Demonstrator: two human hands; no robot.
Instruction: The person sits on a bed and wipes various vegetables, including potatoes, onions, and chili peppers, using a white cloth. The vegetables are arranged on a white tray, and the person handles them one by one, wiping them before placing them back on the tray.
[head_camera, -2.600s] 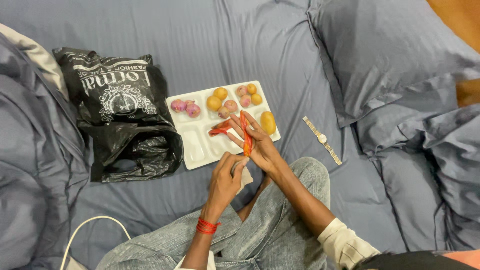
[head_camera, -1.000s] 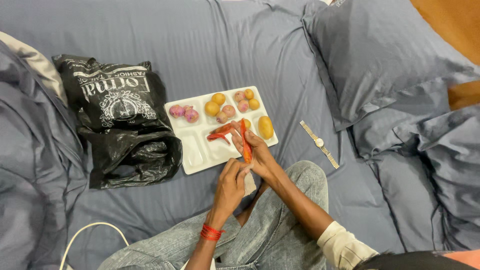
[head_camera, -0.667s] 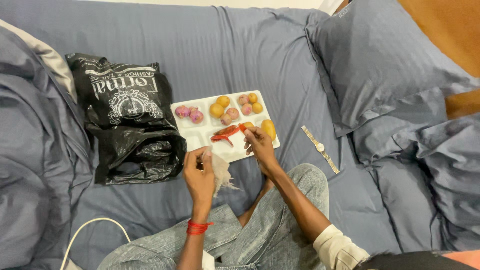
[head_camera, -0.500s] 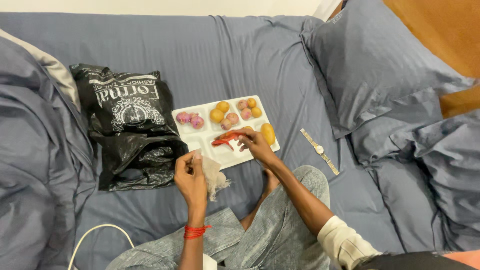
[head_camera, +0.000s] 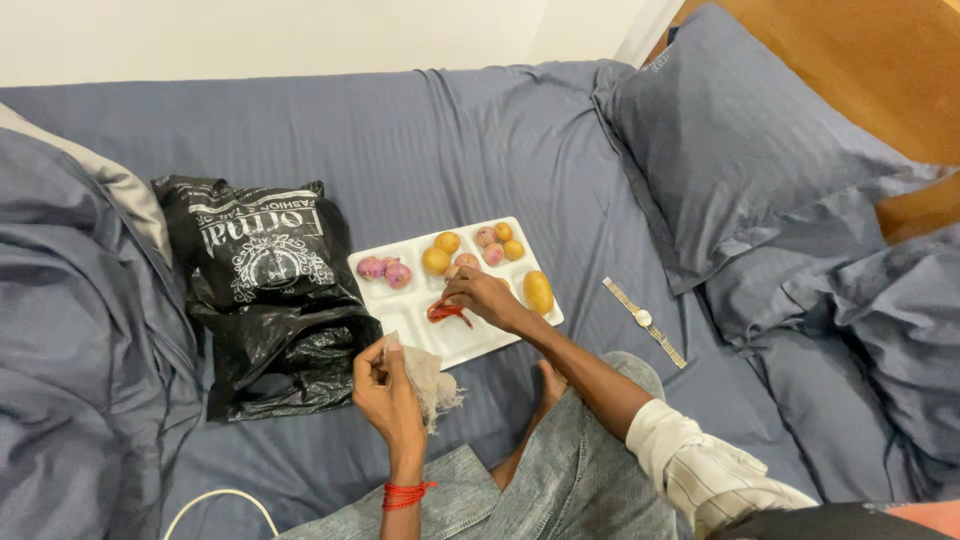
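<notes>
A white compartment tray (head_camera: 400, 293) lies on the blue bedsheet and holds yellow potatoes (head_camera: 538, 292), pinkish onions (head_camera: 385, 270) and red carrots (head_camera: 445, 313). My right hand (head_camera: 482, 295) reaches over the tray's middle with its fingers resting on the carrots; its grip is hidden. My left hand (head_camera: 384, 374) is raised just in front of the tray, pinching a crumpled beige cloth (head_camera: 430, 380) that hangs from it.
A black printed plastic bag (head_camera: 265, 290) lies left of the tray. A gold wristwatch (head_camera: 643, 320) lies on the sheet to the right. Grey-blue pillows (head_camera: 740, 150) fill the right side, a rumpled duvet (head_camera: 70, 340) the left. A white cable (head_camera: 215, 500) curls at bottom left.
My right hand has carried the carrot from my lap forward onto the tray with the others. My left hand has pulled away to the left with the cloth. The view tilted upward.
</notes>
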